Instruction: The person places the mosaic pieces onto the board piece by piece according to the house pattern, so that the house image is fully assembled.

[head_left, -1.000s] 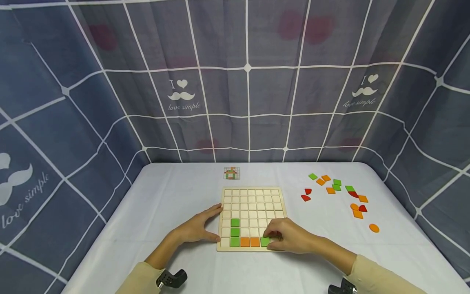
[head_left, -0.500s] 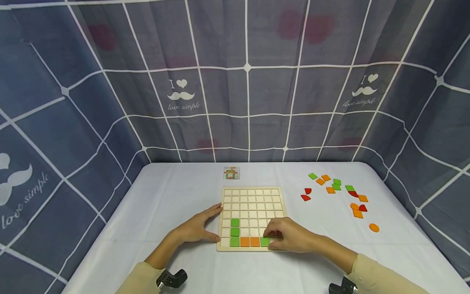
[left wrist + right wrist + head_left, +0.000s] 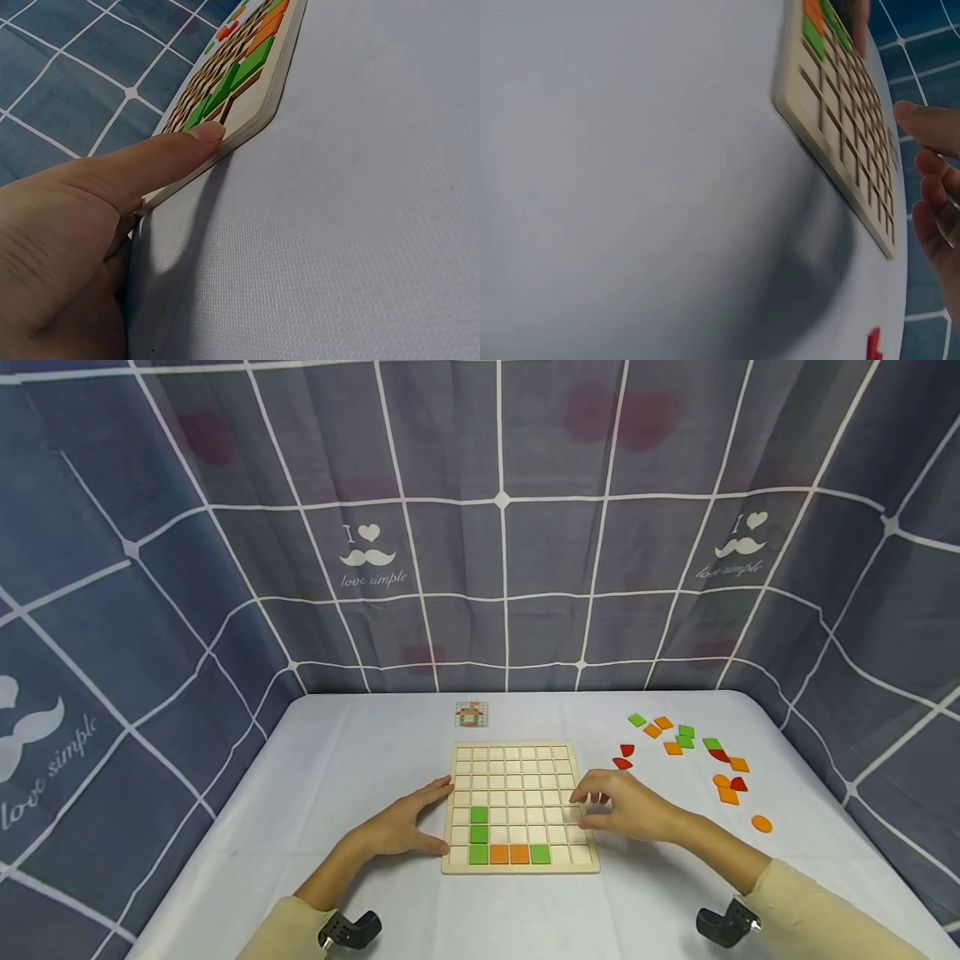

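Note:
A square wooden grid board [image 3: 517, 774] lies on the table. In its front row are two orange square tiles [image 3: 509, 854] between green ones, with the right-hand green tile [image 3: 539, 854] seated in its cell. Two more green tiles [image 3: 478, 824] continue up the second column. My left hand [image 3: 401, 824] rests at the board's left side, fingers extended; in the left wrist view the thumb [image 3: 202, 139] lies on the rim near a corner. Over the board's right edge hovers my right hand [image 3: 630, 806], raised, its fingers loosely bent around nothing, as the right wrist view also shows.
Behind the board lies a small printed pattern card [image 3: 472, 714]. Scattered at the right are green square tiles [image 3: 686, 732], orange squares [image 3: 673, 748], orange rounds [image 3: 761, 823] and red quarter-round pieces [image 3: 627, 750]. A checked curtain [image 3: 465, 631] encloses the white table [image 3: 360, 735].
My right hand has let go of the green tile in the front row and moved up and rightward to the board's right edge. My left hand stays put.

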The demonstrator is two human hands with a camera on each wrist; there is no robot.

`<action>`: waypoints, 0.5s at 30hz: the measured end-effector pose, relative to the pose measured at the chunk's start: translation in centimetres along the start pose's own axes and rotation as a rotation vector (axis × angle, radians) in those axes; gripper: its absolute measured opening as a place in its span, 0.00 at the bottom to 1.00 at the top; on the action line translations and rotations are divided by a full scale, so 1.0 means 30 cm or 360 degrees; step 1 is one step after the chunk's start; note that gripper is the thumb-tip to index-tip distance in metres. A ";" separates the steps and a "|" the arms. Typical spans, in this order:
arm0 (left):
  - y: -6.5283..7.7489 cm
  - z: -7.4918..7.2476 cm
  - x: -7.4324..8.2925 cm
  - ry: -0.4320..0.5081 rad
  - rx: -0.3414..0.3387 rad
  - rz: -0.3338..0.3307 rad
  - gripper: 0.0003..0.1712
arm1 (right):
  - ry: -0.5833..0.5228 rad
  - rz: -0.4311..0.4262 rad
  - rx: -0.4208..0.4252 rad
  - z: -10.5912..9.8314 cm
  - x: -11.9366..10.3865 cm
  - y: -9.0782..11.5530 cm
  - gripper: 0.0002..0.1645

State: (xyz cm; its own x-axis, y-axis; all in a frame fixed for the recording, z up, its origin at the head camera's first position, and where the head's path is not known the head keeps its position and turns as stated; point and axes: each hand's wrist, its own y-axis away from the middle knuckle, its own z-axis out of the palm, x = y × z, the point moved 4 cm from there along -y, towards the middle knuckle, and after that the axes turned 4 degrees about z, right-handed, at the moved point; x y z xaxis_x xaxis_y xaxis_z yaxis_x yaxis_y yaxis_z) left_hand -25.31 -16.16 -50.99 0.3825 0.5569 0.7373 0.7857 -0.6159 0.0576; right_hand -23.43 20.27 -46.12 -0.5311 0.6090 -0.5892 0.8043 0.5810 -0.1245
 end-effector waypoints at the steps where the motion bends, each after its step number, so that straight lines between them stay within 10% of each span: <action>1: 0.001 0.000 0.000 -0.0001 0.0001 -0.0001 0.59 | 0.0021 0.0018 0.0017 -0.019 0.010 0.000 0.15; 15: 0.003 0.001 0.001 -0.0022 0.0009 0.0011 0.58 | 0.0204 0.0251 0.0373 -0.286 0.191 0.043 0.16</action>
State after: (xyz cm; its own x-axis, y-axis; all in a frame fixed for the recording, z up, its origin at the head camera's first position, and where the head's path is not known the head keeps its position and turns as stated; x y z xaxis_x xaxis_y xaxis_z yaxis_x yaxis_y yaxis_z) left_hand -25.20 -16.19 -50.97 0.3945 0.5603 0.7283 0.7858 -0.6166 0.0487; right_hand -27.72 29.16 -42.81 -0.4121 0.7534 -0.5123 0.9111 0.3426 -0.2291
